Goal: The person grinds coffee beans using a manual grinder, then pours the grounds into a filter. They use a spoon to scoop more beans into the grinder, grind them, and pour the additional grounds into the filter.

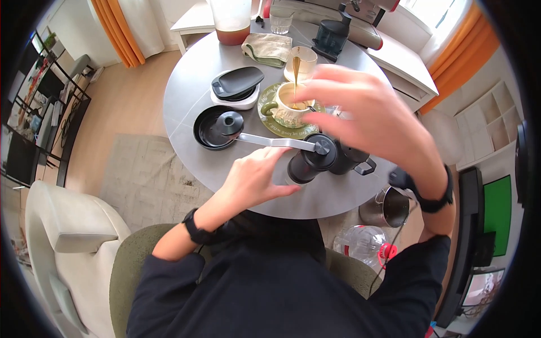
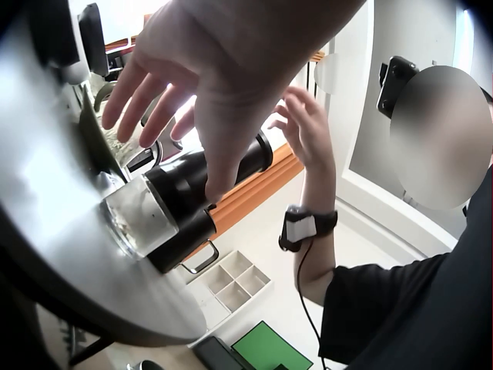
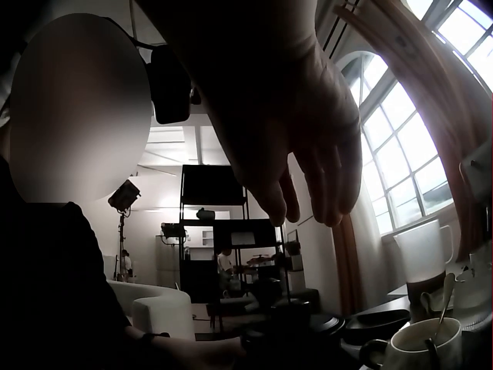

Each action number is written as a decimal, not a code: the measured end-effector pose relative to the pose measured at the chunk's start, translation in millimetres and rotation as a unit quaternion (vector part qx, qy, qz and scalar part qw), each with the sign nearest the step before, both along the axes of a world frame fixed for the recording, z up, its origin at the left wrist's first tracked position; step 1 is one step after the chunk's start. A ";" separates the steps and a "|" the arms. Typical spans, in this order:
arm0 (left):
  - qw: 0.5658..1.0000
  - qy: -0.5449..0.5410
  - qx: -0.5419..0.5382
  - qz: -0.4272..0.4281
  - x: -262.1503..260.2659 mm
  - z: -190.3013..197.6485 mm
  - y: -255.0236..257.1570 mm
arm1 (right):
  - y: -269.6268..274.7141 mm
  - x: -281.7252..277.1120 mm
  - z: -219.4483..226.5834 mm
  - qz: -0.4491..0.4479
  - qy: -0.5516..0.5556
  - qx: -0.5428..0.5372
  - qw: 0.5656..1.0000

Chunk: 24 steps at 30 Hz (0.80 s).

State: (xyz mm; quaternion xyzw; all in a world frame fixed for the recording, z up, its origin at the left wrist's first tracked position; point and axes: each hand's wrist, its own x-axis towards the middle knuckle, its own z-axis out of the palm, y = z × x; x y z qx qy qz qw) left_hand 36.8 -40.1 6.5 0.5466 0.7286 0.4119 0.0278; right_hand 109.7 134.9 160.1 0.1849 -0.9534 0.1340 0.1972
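Observation:
A black hand grinder [image 1: 309,164] with a silver crank [image 1: 276,141] and black knob stands near the table's front edge; its clear base [image 2: 141,216] shows in the left wrist view. Beside it, fingers spread and extended, is my left hand [image 1: 251,179]; whether it touches the grinder I cannot tell. My right hand [image 1: 360,110], blurred, is raised in the air over the cup and grinder area, holding nothing visible; in the right wrist view its fingers hang down loosely. A cup [image 1: 290,115] with a gold spoon [image 1: 296,70] sits on a green plate [image 1: 270,123].
A black pot [image 1: 344,160] stands right of the grinder. Leftward are a black round dish [image 1: 205,138] and a scoop-shaped tray [image 1: 239,81] on a white container. Behind lie a folded cloth [image 1: 267,49], a pitcher [image 1: 231,22] and a glass cup. A bottle [image 1: 360,243] is below the table.

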 end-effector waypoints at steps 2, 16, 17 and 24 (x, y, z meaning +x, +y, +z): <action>0.998 -0.031 -0.041 -0.035 -6.1 2.3 10.0 | -25.1 -32.3 -12.5 0.085 -0.039 0.035 0.995; 0.971 -0.191 -0.015 -0.140 -9.4 -12.7 32.2 | 34.8 -77.2 -33.7 -0.011 -0.075 0.098 0.992; 0.969 -0.198 -0.018 -0.146 -9.8 -13.4 32.1 | 46.3 -68.2 -33.8 -0.038 -0.072 0.104 0.991; 0.980 -0.151 0.009 -0.126 -4.6 -7.7 32.7 | 91.5 16.5 -46.3 -0.126 0.045 0.212 0.968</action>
